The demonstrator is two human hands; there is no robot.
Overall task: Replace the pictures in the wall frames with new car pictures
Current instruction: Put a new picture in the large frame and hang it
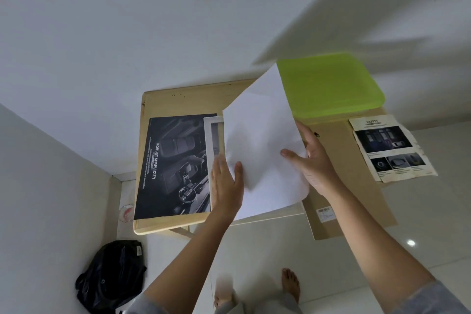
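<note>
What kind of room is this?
Probably a plain room in a home: small wooden table against a white wall, tiled floor, black bag on it, bare feet.

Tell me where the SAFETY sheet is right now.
In the head view the SAFETY sheet lies at the far right, at the brown board's right edge, to the right of the right hand and just nearer than the green tray.
</note>
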